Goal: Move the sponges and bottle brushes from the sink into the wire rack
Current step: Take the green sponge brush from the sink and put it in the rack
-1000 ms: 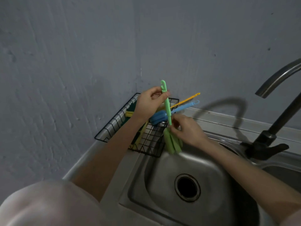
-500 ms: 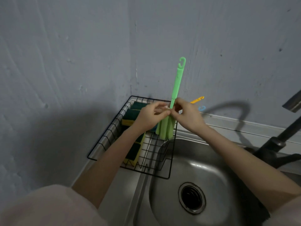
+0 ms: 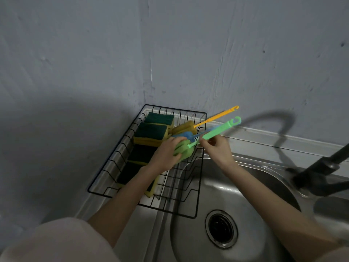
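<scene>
A green bottle brush (image 3: 217,131) lies tilted over the black wire rack (image 3: 198,186), handle pointing up and right. My left hand (image 3: 166,154) grips its green sponge head inside the rack. My right hand (image 3: 215,148) pinches the handle near the head. Beneath it lie a blue bottle brush (image 3: 182,138) and a yellow-orange bottle brush (image 3: 213,118), their handles sticking out over the rack's right rim. Several yellow-and-green sponges (image 3: 151,134) lie along the rack's left side. The steel sink (image 3: 236,186) basin holds nothing I can see.
A dark faucet (image 3: 321,171) rises at the right edge of the sink. Blue-grey walls meet in a corner right behind the rack. The drain (image 3: 221,228) sits in the basin's middle. My light sleeve (image 3: 56,241) fills the lower left.
The green brush has gone from upright to lying tilted, its head lowered into the rack. My left hand moved from the handle onto the sponge head.
</scene>
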